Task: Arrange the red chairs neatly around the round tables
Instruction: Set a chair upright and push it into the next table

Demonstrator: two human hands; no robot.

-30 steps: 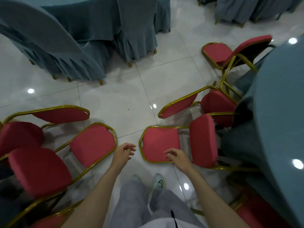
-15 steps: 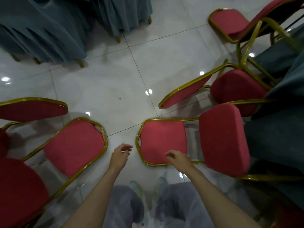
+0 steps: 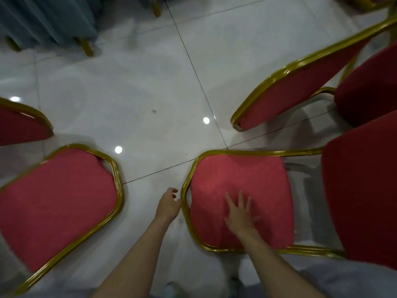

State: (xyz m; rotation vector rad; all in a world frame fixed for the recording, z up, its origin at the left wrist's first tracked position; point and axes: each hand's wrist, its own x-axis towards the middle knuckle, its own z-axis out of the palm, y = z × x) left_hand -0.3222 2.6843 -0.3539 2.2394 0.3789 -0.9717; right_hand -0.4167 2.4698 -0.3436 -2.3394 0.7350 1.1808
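Clearly little is settled: the right hand (image 3: pixel 240 214) lies spread flat on the nearest red chair (image 3: pixel 240 190), the left hand (image 3: pixel 168 204), loosely curled and empty, touches its gold frame (image 3: pixel 185 203), while neighbouring chairs (image 3: pixel 55 203) stand askew on the floor (image 3: pixel 137 93).

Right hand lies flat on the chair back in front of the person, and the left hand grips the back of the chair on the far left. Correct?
Not quite. The head view shows the left hand at the gold frame of the same chair back where the right hand lies flat, not on the left chair.
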